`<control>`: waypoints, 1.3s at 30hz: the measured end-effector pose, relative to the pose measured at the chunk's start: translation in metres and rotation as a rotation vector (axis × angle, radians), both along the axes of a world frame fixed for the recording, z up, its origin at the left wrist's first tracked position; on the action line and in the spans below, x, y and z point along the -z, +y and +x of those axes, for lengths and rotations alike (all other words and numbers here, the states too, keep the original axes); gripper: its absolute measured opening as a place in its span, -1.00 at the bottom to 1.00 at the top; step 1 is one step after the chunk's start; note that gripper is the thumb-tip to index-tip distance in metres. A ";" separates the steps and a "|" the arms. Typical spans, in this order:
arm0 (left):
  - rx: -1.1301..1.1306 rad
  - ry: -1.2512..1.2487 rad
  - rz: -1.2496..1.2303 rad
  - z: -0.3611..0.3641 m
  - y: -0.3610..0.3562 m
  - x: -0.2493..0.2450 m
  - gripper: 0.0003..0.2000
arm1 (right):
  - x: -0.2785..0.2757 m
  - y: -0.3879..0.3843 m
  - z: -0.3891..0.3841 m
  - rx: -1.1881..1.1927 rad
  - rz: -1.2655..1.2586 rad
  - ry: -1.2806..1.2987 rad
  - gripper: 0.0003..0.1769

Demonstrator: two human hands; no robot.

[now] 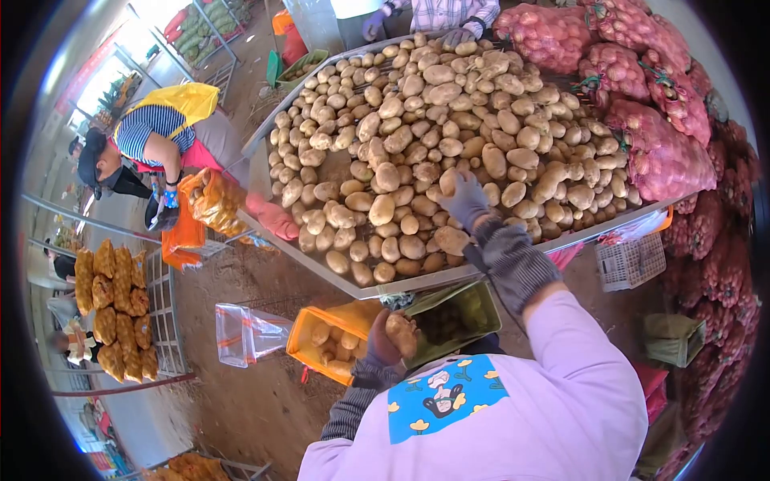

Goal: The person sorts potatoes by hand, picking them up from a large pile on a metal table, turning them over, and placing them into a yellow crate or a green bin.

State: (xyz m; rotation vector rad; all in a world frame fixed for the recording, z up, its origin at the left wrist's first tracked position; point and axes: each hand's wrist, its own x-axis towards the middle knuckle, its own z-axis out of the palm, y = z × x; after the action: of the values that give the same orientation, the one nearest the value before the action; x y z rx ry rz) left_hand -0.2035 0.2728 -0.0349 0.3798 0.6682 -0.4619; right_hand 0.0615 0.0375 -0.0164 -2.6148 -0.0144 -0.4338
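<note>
A wide metal-edged table (325, 274) is heaped with loose potatoes (387, 176) of mixed sizes. My right hand (468, 204), in a grey-purple glove, reaches over the middle of the heap with its fingers curled round a potato (448, 182). Down at the table's near side, my gloved left hand (382, 345) grips another potato (403, 333). It is between an orange-lined container (298, 353) holding several potatoes and a green container (486, 309), whose dim inside shows some potatoes too.
Pink net sacks (662, 152) are stacked along the right. A white plastic crate (631, 263) sits under the table edge. At left, a co-worker in a striped shirt (152, 132) bends over an orange net bag (215, 202). Filled yellow sacks (120, 321) stand farther left.
</note>
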 end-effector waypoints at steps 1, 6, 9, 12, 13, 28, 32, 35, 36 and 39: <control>-0.002 -0.053 -0.002 0.001 -0.001 0.003 -0.67 | -0.004 0.008 0.004 0.006 0.001 -0.008 -0.43; -0.046 -0.067 -0.054 0.003 -0.010 0.005 -0.67 | -0.006 0.022 -0.002 -0.305 0.128 -0.033 -0.55; -0.089 0.021 0.038 0.006 -0.019 -0.008 -0.62 | -0.016 -0.011 0.019 -0.192 0.085 -0.033 -0.48; -0.105 0.043 -0.026 0.010 -0.022 -0.004 -0.63 | -0.020 -0.058 0.051 0.236 -0.432 0.177 -0.40; -0.100 -0.012 -0.020 0.012 -0.023 0.002 -0.66 | -0.014 -0.066 0.059 0.233 -0.426 0.174 -0.40; -0.113 -0.075 -0.065 0.030 -0.046 -0.016 -0.67 | -0.061 -0.125 0.047 -0.551 0.400 0.422 -0.15; -0.009 -0.162 -0.002 0.056 -0.060 -0.054 -0.61 | -0.054 -0.093 -0.003 -0.738 1.549 0.946 -0.27; -0.011 -0.203 -0.167 0.077 -0.072 -0.079 -0.47 | -0.060 -0.056 -0.051 -0.767 1.409 1.006 -0.35; -0.010 -0.199 -0.167 0.076 -0.068 -0.069 -0.47 | -0.050 -0.042 -0.068 -0.882 1.169 0.894 -0.40; 0.168 -0.239 -0.382 0.068 -0.054 -0.035 -0.49 | -0.045 -0.033 -0.085 -0.835 0.891 0.781 -0.46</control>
State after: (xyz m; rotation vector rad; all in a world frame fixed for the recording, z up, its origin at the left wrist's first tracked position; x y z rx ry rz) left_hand -0.1359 0.2184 0.0001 0.1256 0.3060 -0.6784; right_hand -0.0239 0.0043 0.0282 -1.5368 -0.4980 0.7166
